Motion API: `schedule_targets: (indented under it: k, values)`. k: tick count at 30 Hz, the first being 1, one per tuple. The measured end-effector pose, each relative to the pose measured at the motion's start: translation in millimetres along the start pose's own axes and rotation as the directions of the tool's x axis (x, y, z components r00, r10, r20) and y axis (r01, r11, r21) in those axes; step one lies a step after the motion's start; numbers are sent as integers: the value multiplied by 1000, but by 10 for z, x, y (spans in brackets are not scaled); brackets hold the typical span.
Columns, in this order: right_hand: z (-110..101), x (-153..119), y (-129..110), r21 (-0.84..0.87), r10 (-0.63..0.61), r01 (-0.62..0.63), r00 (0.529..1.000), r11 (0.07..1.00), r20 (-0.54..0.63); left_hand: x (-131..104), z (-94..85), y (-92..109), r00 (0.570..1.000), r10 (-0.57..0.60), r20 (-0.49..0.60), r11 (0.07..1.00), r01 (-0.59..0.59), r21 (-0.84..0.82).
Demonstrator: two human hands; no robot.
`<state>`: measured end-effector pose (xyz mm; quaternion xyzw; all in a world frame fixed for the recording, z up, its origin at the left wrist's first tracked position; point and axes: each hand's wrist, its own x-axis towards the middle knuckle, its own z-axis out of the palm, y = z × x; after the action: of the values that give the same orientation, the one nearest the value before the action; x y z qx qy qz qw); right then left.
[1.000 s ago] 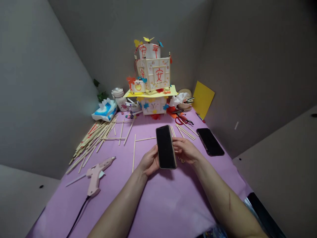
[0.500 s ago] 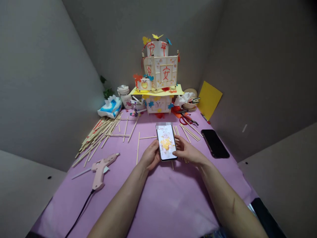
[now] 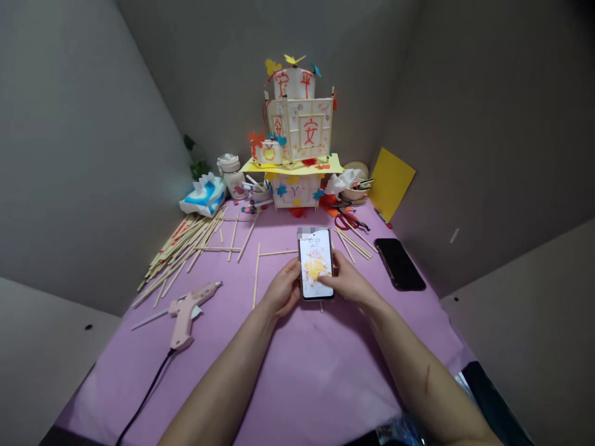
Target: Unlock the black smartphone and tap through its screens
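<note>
While left hand [image 3: 283,290] and right hand [image 3: 351,284] hold a phone [image 3: 312,257], sticks [image 3: 353,243] flank its edges.

Tabletop [image 3: 297,371]: plain lilac. Lit phone [image 3: 312,253]: dark rim, pale screen, yellow-and-pink figure. Second phone [image 3: 400,265], right edge: black. Glue gun [image 3: 183,317], left edge: pale pink. Sticks [image 3: 188,244]: light tan. Paper model [image 3: 294,110], back edge: white, red characters, floral motifs, yellow and blue cutouts. Tissue pack [image 3: 203,197], back left corner: blue-and-white. Card [image 3: 391,184], back right corner: solid yellow.

tissue pack [image 3: 204,196] beside lidded jar [image 3: 232,178] | pink glue gun [image 3: 184,319] | yellow card [image 3: 392,184]
</note>
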<state>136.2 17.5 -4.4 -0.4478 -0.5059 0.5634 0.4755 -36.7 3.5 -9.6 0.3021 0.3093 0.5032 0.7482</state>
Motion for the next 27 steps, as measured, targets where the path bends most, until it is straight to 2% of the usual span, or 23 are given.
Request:
schedule_targets:
  k: [1,2,4,5,6,7,9,13,15,17,19,24,26,27]
  values:
    - [-42,28,-35,62,-34,42,991,997,-132,-6,-1,-11,1000,-13,7,1000,13,4]
    - [-95,59,-72,123,-69,109,954,986,-291,-12,1,-19,1000,-27,10,1000,27,7]
    - [-210,115,-138,206,-105,262,819,943,-564,-23,15,-24,999,-46,6,999,46,5]
    - [-257,135,-162,234,-98,302,779,924,-620,-26,26,-20,999,-48,0,999,48,0]
    - [-290,148,-178,254,-91,320,765,912,-638,-26,36,-11,999,-44,-9,999,44,-6]
    - [-305,152,-185,268,-86,313,780,911,-619,-23,46,0,999,-37,-21,999,36,-12]
    - [-279,141,-175,270,-80,254,848,929,-524,-12,55,25,999,-20,-40,1000,19,-14]
    - [-117,71,-108,180,-6,50,971,982,-240,3,33,64,998,3,-64,1000,-4,-10]
    - [-45,31,-67,86,25,-19,997,996,-80,2,16,77,997,15,-69,1000,-16,-13]
    - [4,-6,-21,6,36,-37,997,999,62,-1,5,89,997,24,-73,1000,-25,-16]
    - [38,-39,23,-52,35,-28,990,998,140,-3,2,101,997,30,-77,999,-31,-16]
    - [107,-58,60,-138,15,10,984,990,177,-16,34,96,997,36,-72,999,-38,-27]
    - [93,-10,23,-118,12,-3,997,993,78,-37,64,75,999,9,-50,1000,-10,-24]
    - [63,27,-5,-85,-5,2,999,996,-36,-52,82,62,999,-16,-32,1000,16,-17]
